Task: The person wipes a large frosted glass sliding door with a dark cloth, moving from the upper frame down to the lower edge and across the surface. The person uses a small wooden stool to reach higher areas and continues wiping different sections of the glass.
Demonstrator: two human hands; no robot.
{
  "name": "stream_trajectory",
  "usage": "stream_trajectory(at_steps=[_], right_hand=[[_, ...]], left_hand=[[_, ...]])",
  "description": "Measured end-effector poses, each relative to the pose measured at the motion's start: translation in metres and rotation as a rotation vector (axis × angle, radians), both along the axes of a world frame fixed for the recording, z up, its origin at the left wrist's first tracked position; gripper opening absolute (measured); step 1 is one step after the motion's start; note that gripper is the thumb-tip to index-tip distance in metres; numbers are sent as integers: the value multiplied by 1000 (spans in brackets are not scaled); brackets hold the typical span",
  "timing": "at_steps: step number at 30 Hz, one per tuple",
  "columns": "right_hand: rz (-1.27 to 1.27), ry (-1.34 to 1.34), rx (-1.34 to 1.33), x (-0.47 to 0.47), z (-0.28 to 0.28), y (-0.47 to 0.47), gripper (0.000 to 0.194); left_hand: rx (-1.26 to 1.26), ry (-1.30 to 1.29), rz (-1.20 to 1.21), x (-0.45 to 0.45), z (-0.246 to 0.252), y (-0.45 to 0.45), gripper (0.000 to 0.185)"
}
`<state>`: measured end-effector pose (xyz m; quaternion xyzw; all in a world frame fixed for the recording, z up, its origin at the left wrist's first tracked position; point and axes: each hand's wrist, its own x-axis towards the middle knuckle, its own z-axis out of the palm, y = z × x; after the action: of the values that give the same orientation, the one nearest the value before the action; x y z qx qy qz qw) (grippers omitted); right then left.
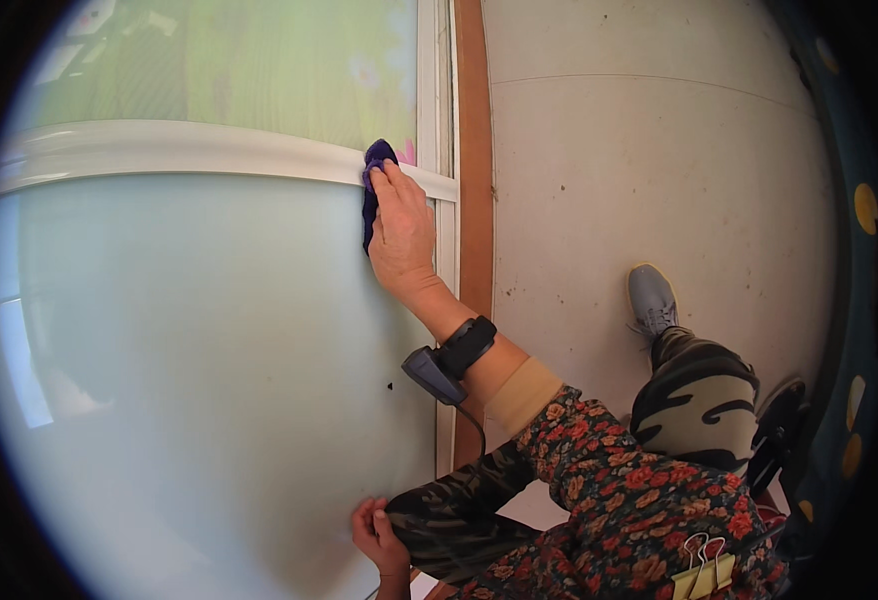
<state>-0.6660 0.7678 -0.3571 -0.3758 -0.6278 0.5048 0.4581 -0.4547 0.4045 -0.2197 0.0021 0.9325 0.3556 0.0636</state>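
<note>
My right hand (403,225) presses a dark purple cloth (380,152) against the white crossbar (206,150) of a framed glossy panel, close to its side edge. The cloth is bunched beneath the fingers and hangs over the crossbar's edge. Lower in view, my left hand (380,536) has loosely curled fingers, with nothing visible in them. It is beside my bent knee (416,517), near the pale blue-white pane (206,322); whether it touches the pane I cannot tell.
A green printed pane (259,67) lies beyond the crossbar. A brown strip (475,172) runs between the frame and the speckled pale floor (566,187). My grey shoe (650,296) stands on that floor. A black strap with a boxy device (439,371) and cable sits on my right forearm.
</note>
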Motion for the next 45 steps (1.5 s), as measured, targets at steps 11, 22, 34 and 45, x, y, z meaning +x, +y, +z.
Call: stream_trajectory(at_steps=[11,22,34,45], right_hand=[[132,-233,-344,19,-58,28,52],[-35,7,-178,2,-65,39,50],[222,-383,-462,-5,-106,14,33],[224,-326,-401,32,-124,-39,35]], left_hand=[[27,13,-23,9,-6,-5,29],[-1,41,-20,15,5,-2,28],[33,22,-26,-31,-14,-6,28],[29,27,-27,-32,-11,6,27]])
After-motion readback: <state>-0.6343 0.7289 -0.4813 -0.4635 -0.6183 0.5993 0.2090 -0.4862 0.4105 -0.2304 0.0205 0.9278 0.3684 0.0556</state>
